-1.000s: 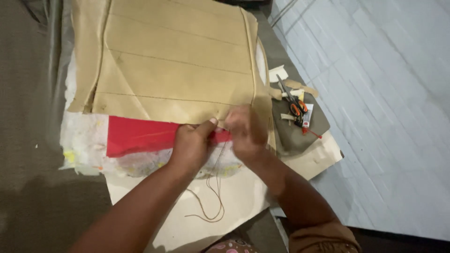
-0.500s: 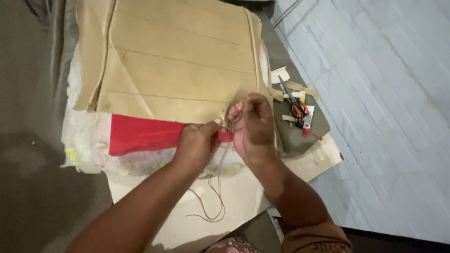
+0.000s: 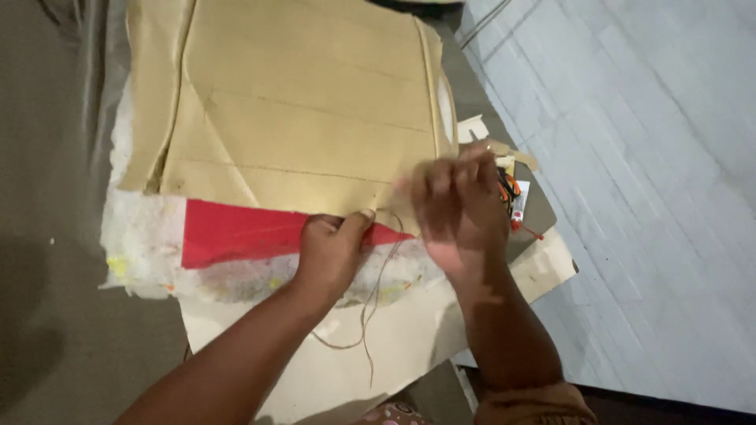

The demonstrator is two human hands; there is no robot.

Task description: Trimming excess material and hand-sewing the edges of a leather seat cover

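A: Where does the left hand (image 3: pixel 331 252) rest?
B: On the red panel (image 3: pixel 236 232), fingers curled, pinning its seam below the tan cover (image 3: pixel 299 102).
A: And the right hand (image 3: pixel 461 208)?
B: Raised beside it, blurred; fingers bunched, apparently pinching the thread (image 3: pixel 370 315), grip uncertain.

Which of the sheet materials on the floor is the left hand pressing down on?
The left hand presses the red sheet, the narrow bright strip tapering to a point beneath the big tan stitched cover, not the white foam padding or the cream sheet.
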